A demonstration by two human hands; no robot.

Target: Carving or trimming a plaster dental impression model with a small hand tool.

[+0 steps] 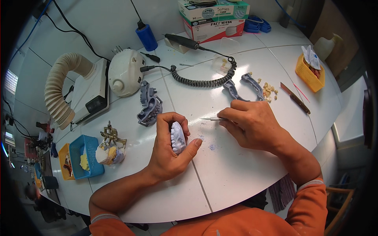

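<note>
Tooth model, held in left hand

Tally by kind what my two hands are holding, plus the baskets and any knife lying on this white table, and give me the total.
Dental model in the left hand: 1
Thin pointed tool in the right hand: 1
Blue basket: 1
Yellow baskets: 2
Knife: 1
Total: 6

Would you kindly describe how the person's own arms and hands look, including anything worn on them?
The left hand and right hand are bare, with no gloves or wristwear visible. The forearms are uncovered too; orange sleeves end near the elbows, edged with pale grey bands.
</note>
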